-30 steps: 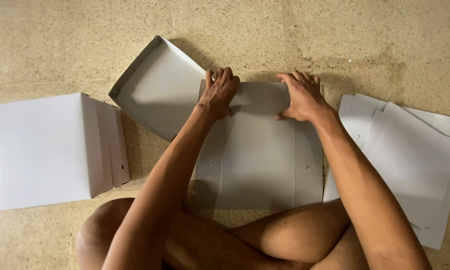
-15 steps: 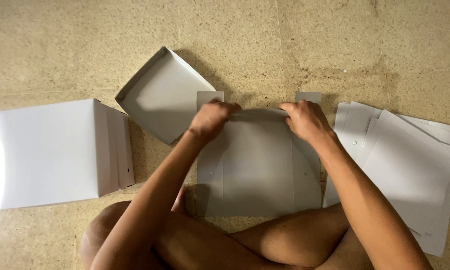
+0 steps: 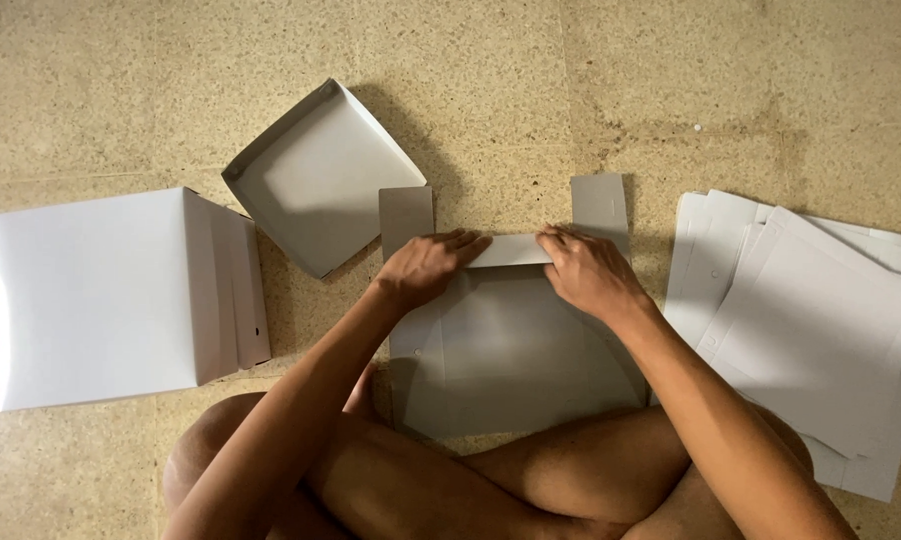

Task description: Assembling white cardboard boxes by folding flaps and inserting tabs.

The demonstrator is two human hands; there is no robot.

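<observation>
I see both hands on the flat cardboard sheet, which lies on the floor just ahead of my crossed legs. My left hand keeps its fingers together and curled, pinching the sheet's folded far flap; my right hand pinches the same flap from 3 o'clock. At 9 o'clock sits a stack of folded white boxes; at 3 o'clock, a pile of flat sheets. Farther, at 11 o'clock, an open tray rests on the speckled floor.

cardboard sheet near edge hidden behind legs, arms cut off below
</observation>
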